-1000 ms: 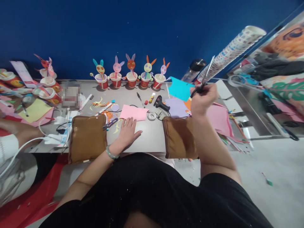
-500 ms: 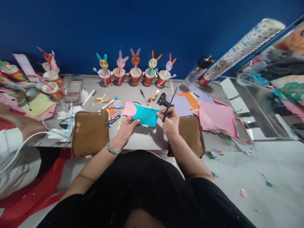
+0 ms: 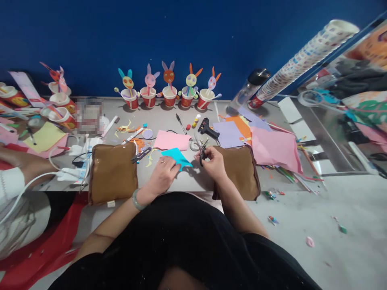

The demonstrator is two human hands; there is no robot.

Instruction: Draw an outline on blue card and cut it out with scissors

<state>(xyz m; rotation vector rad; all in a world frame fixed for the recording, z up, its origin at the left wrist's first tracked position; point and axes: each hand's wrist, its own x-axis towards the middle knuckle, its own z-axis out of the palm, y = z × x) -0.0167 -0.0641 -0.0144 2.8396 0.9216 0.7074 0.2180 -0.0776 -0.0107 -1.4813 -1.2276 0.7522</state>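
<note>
My left hand (image 3: 165, 173) is closed on a piece of blue paper (image 3: 177, 154), which it holds tilted above the table in front of me. In my right hand (image 3: 213, 163) is a pair of scissors (image 3: 202, 152), blades pointing up and away from me, a short gap from the paper's right corner. A sheet of pink paper (image 3: 171, 141) lies flat just beyond the blue one. Past the scissors rests a black glue gun (image 3: 209, 129), close to a glue stick (image 3: 196, 121) and a black pen (image 3: 180, 123).
Several red cups (image 3: 148, 98) with rabbit figures line the blue wall. Brown cushions (image 3: 113, 173) flank my arms. A clear bottle (image 3: 246, 94) and a leaning stack of paper cups (image 3: 308, 64) stand right, behind coloured paper sheets (image 3: 273, 149). Another person's arm (image 3: 30, 161) reaches in at left.
The blue paper has come nearer to me and turned in my left hand, uncovering the pink sheet. My right hand has let go of the paper and swung the scissors round.
</note>
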